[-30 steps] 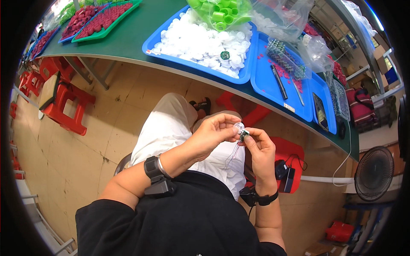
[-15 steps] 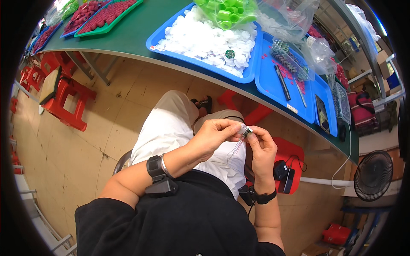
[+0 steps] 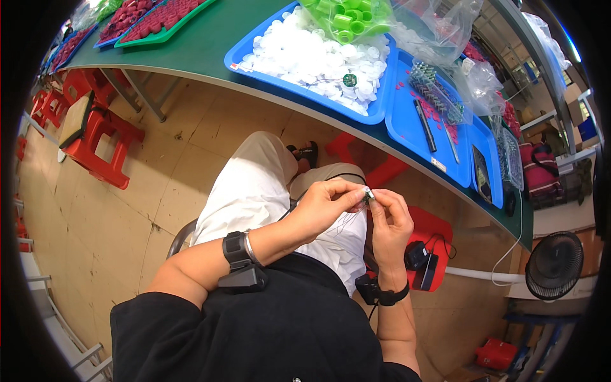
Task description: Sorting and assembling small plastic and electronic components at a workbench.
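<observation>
Above my lap, both hands meet fingertip to fingertip around a small green circuit board [image 3: 368,197] with thin wires [image 3: 344,221] trailing down from it. My left hand [image 3: 323,205] pinches it from the left between thumb and forefinger. From the right, my right hand [image 3: 390,213] grips it the same way, thumb toward me. A small whitish piece shows at the top between the fingertips; its kind is too small to make out. Most of the board is hidden by the fingers.
On the green table [image 3: 191,60], a blue tray [image 3: 238,63] holds white plastic pieces, a round circuit board [image 3: 349,80] and a bag of green caps [image 3: 347,19]. Another blue tray [image 3: 410,149] has a black pen [image 3: 424,125]. A fan [image 3: 555,265] and a red stool [image 3: 436,223] stand right.
The fingers have shifted slightly on the board, which is now more covered. The left fingertips sit a little closer to the right ones. The whole view has moved slightly.
</observation>
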Tool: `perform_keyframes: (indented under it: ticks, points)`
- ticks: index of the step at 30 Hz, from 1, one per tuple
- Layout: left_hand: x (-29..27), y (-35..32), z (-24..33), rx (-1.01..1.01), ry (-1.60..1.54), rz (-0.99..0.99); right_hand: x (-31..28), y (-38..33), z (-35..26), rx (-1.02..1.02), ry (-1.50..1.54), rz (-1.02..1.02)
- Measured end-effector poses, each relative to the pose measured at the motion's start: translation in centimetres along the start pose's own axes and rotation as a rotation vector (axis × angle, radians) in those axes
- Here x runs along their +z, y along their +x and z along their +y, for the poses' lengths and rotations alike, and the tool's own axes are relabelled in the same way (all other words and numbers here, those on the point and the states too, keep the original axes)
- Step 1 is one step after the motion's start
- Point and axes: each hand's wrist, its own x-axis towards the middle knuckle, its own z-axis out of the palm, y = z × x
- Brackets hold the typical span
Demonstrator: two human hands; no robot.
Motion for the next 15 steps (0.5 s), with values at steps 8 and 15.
perform_keyframes:
  ticks: [8,15]
  points:
    - [-0.35,-0.19,0.14,0.150,0.351,-0.047,-0.05,-0.19,0.35,-0.201,-0.202,-0.006]
    - [-0.21,-0.18,-0.08,0.331,0.387,0.002,0.54,-0.17,-0.22,-0.202,-0.154,0.000]
